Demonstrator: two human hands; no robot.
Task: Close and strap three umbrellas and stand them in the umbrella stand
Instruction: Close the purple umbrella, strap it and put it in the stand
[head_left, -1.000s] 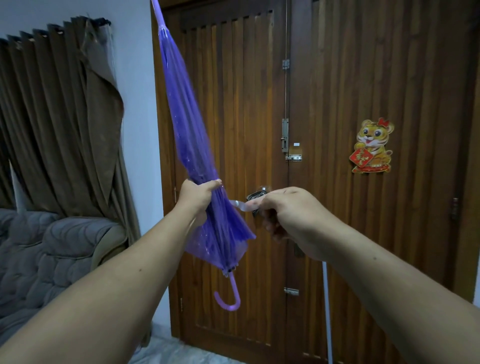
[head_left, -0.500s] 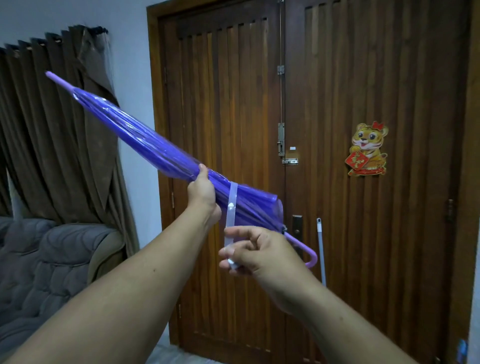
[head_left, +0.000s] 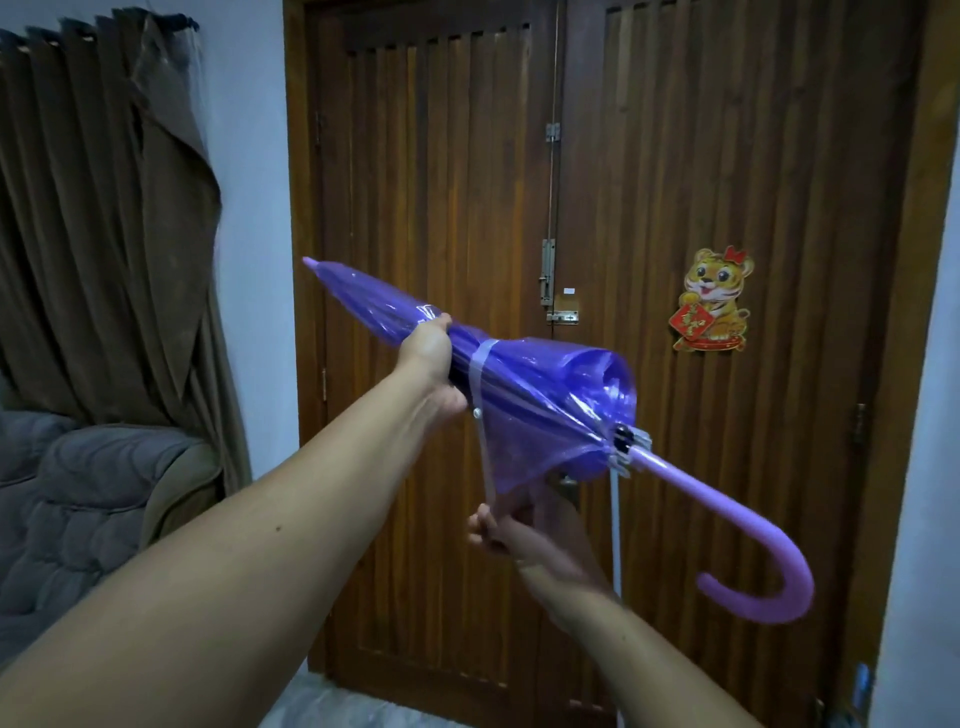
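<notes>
Purple umbrella (head_left: 519, 389) lies tilted in the air before the wooden door (head_left: 675, 182). Left hand (head_left: 434, 358) squeezes round the folded middle so it stays bunched. Right hand (head_left: 511, 535) pinches the strap (head_left: 480, 395) end below, likely pulling it tight to snap it.

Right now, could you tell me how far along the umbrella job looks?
Done: the purple umbrella is folded shut. In hand: the left hand grips its canopy while the right hand pinches the end of the strap, which is wrapped round the canopy; I cannot tell whether its snap is fastened. Left: no umbrella stand and no other umbrellas are in view, so standing this one and handling two more seemingly remain.
</notes>
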